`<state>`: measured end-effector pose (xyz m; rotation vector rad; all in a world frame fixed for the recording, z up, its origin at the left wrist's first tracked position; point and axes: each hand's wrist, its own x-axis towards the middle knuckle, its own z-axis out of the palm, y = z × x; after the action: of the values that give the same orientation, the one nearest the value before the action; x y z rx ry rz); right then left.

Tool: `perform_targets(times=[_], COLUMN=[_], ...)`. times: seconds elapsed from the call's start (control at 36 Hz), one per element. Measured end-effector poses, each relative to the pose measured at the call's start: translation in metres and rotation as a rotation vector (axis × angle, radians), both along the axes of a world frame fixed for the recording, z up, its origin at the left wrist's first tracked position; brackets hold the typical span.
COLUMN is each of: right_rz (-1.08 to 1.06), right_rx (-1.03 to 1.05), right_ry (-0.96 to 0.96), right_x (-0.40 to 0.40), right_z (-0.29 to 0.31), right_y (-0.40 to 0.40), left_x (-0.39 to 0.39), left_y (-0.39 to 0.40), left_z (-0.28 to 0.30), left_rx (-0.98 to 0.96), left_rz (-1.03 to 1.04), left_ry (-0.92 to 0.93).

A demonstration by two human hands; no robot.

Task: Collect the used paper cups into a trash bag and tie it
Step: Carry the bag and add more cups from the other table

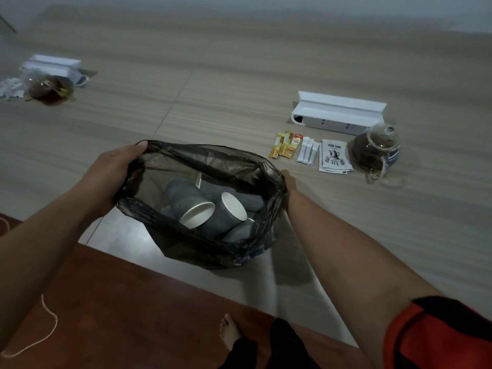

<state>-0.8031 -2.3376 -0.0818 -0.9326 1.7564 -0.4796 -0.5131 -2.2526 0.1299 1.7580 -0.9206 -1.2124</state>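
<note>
A thin black trash bag (186, 243) hangs open above the tiled floor in the middle of the view. Inside it lie several grey ribbed paper cups (190, 202) with white insides, tipped on their sides. My left hand (111, 171) grips the bag's left rim, thumb over the edge. My right hand (288, 182) holds the right rim; most of it is hidden behind the bunched plastic.
On the floor to the right lie yellow and white sachets (286, 145), tea packets (334, 158), a glass teapot (376, 147) and a white shelf-like box (338, 113). A second white box (53, 66) and another teapot (49, 87) sit far left. A dark red mat (119, 302) lies under me.
</note>
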Motion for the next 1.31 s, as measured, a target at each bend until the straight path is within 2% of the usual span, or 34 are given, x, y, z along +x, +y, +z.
perform_targets(times=[0.06,0.14,0.28,0.36,0.42,0.47,0.61,0.67,0.75,0.81,0.86,0.89,1.0,1.06,1.11,1.17,1.22,1.28,1.31], right_rz=[0.031,0.065,0.331,0.393,0.321,0.157,-0.258,-0.372,-0.424,-0.344,-0.133,0.011,0.515,0.688,0.804,0.780,0.576,0.337,0.273], right_rx=[-0.054,-0.209,-0.317,-0.379,-0.369,-0.354,-0.552,-0.636,-0.717,-0.732,-0.725,-0.709,-0.554,-0.476,-0.409,-0.421,-0.543,-0.588,-0.517], right_ry=[0.030,-0.027,-0.092,-0.004,0.013,0.013,0.175,0.147,0.011,-0.136,-0.224,-0.202,0.157,0.353,0.439,0.368,0.318,0.402,0.445], right_x=[-0.001,-0.003,-0.002,-0.005,-0.008,-0.014,-0.036,-0.046,-0.057,-0.055,-0.043,-0.034,0.005,0.019,0.026,0.025,0.016,0.002,-0.005], right_z=[0.011,0.019,0.028,0.029,0.034,0.042,0.079,0.101,0.130,0.149,0.168,0.177,0.186,0.178,0.166,0.154,0.142,0.132,0.127], right_y=[-0.001,-0.003,0.006,0.010,0.010,0.011,0.027,0.033,0.035,0.037,0.043,0.048,0.059,0.059,0.059,0.060,0.060,0.059,0.059], left_x=[-0.003,-0.003,0.006,0.006,0.006,0.004,-0.006,-0.009,-0.009,-0.011,-0.016,-0.019,-0.024,-0.025,-0.028,-0.027,-0.027,-0.026,-0.025], left_y=[0.000,0.001,0.002,0.000,0.000,-0.001,0.001,0.002,0.003,0.004,0.006,0.008,0.009,0.008,0.009,0.008,0.010,0.010,0.010], left_z=[0.000,0.004,0.006,0.003,0.003,0.005,0.009,0.011,0.014,0.015,0.018,0.020,0.024,0.023,0.023,0.022,0.022,0.022,0.023], left_rx=[0.006,0.015,0.005,-0.001,-0.011,-0.019,-0.035,-0.044,-0.054,-0.049,-0.042,-0.037,-0.043,-0.052,-0.059,-0.055,-0.050,-0.054,-0.057], left_rz=[-0.002,0.005,0.006,-0.017,-0.023,-0.023,-0.018,-0.029,-0.035,-0.037,-0.049,-0.049,-0.048,-0.052,-0.062,-0.072,-0.078,-0.057,-0.049], left_ry=[0.019,0.035,0.019,0.041,0.041,0.031,0.027,0.022,0.028,0.038,0.072,0.081,0.068,0.068,0.052,0.050,0.065,0.062,0.059])
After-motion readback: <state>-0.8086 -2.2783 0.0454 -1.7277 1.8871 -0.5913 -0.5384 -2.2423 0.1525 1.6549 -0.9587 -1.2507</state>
